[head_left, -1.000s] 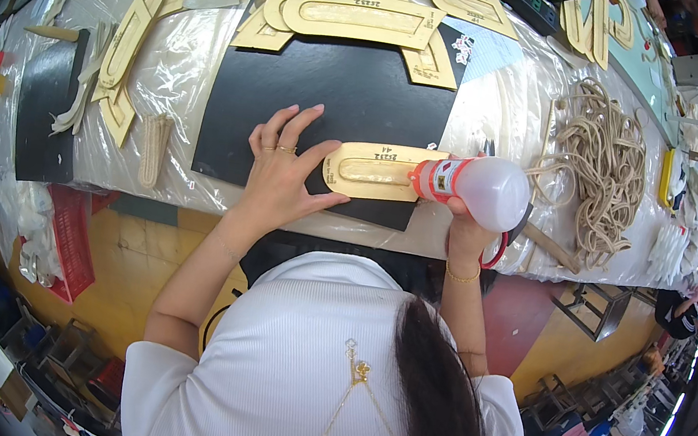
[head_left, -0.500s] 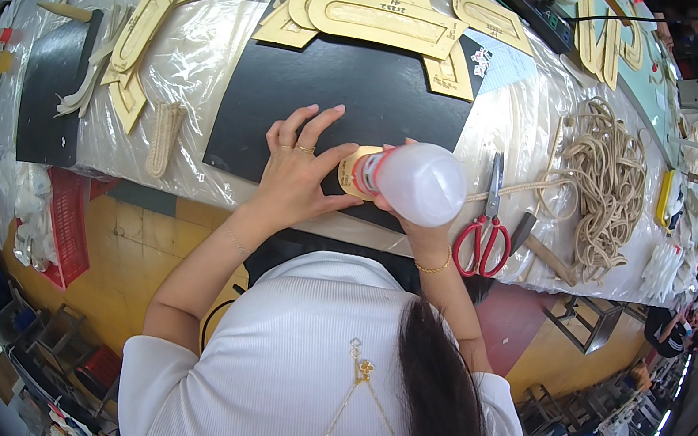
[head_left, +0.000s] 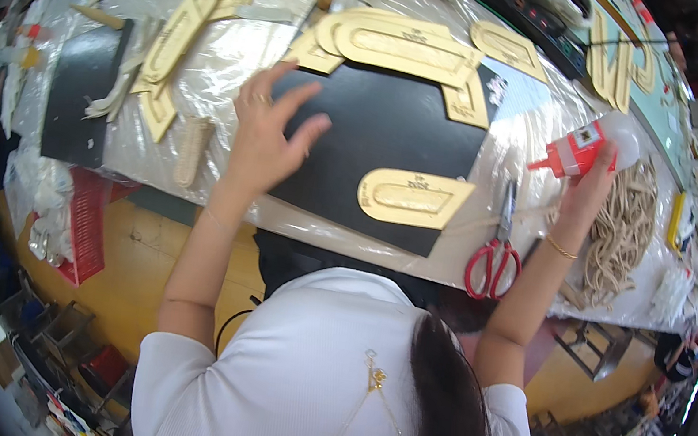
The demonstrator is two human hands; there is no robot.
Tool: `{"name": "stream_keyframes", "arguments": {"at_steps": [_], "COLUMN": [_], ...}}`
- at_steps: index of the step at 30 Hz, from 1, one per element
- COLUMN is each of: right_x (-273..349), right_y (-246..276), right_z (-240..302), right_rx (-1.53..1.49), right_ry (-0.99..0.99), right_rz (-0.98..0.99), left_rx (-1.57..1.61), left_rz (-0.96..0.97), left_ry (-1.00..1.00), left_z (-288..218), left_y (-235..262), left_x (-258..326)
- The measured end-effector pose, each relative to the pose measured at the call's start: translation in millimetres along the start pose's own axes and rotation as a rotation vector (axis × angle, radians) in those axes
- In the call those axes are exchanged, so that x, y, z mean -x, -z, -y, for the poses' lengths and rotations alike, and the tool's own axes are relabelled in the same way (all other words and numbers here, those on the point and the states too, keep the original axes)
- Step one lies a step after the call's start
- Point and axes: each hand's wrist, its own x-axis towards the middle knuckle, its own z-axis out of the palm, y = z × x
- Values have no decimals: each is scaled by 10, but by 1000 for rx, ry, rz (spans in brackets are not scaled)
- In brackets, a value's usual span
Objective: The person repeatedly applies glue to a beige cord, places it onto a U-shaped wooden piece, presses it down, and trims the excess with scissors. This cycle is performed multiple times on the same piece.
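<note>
My right hand [head_left: 590, 188] is raised at the right, wrapped round a squeeze bottle [head_left: 579, 149] with a red nozzle end and a pale, translucent base. The nozzle tips down to the left, apart from the table things. Over the left edge of the black mat [head_left: 351, 138] my left hand [head_left: 271, 122] hovers with spread fingers and holds nothing. A cream slotted template [head_left: 414, 199], rounded at one end, lies alone on the near right of that mat. More such templates [head_left: 408, 48] overlap along its far edge.
Red-handled scissors [head_left: 495, 261] lie right of the mat, near a tangled heap of beige cord [head_left: 624, 230]. Further left are a braided cord bundle [head_left: 191, 151], more templates [head_left: 179, 42] and a second black mat [head_left: 78, 104]. A red basket [head_left: 87, 226] hangs by the table edge.
The bottle has gone up and right in my right hand, away from the template, which now lies released. My left hand has let go of it and moved left and away, fingers spreading.
</note>
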Motion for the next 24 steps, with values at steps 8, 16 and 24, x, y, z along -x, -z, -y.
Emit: {"name": "stream_keyframes", "arguments": {"at_steps": [8, 16, 24], "right_x": [-287, -136, 196], "right_y": [-344, -339, -351], "right_z": [-225, -144, 231], "right_rx": [1147, 1022, 754], "right_ry": [193, 314, 403], "right_rz": [295, 235, 248], "left_rx": [-161, -353, -50], "left_rz": [-131, 100, 41], "left_ry": [321, 459, 591], "left_z": [1442, 1727, 1444], "left_y": [261, -4, 188], "left_x": [-1107, -1423, -1378]}}
